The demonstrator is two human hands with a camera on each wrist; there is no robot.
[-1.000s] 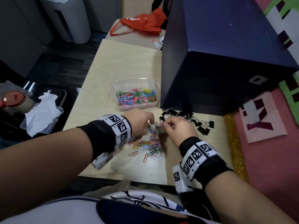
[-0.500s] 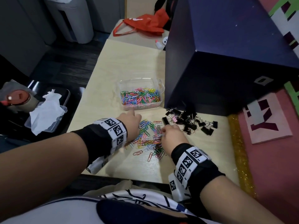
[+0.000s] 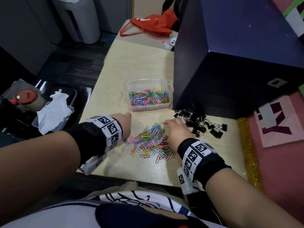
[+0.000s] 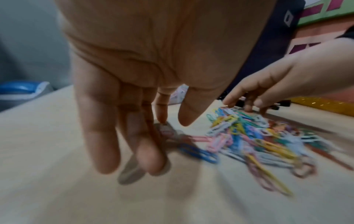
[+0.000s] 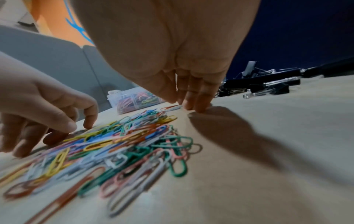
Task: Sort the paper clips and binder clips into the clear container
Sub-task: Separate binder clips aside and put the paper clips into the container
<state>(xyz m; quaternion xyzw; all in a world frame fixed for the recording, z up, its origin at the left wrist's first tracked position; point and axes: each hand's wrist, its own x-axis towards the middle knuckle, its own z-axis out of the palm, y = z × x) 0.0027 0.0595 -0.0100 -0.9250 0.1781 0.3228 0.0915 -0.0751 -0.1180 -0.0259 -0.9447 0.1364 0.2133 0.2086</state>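
Left hand: the left hand (image 3: 122,122) hung at the 9 o'clock edge of the paper clips (image 3: 152,140); its grip was loose and wide, fingers (image 4: 103,144) pointing down at the counter (image 3: 131,63), tips just above or touching a pink clip, holding nothing that I could tell; the left wrist view was blurred
Right hand: the right hand (image 3: 178,131) sat at the 2 o'clock edge of the loose pile; its fingertips (image 5: 199,104) were pressed close together on the counter beside an orange clip (image 3: 164,123); the grip was narrow, whether it pinched that clip I cannot tell
Paper clips: a loose, many-coloured heap lay on the counter between the two hands; more filled the container (image 3: 149,96)
Container: clear plastic, lid off, at 12 o'clock from the loose heap, near the big box (image 3: 238,55) but apart from the hands
Binder clips: the black binder clips (image 3: 200,123) lay heaped at 3 o'clock of the right hand, just beside its fingers, against the foot of the dark blue box
Elsewhere: an orange bag (image 3: 148,26) at the far end of the counter; a white tissue (image 3: 52,111) on a tray off the counter at 9 o'clock
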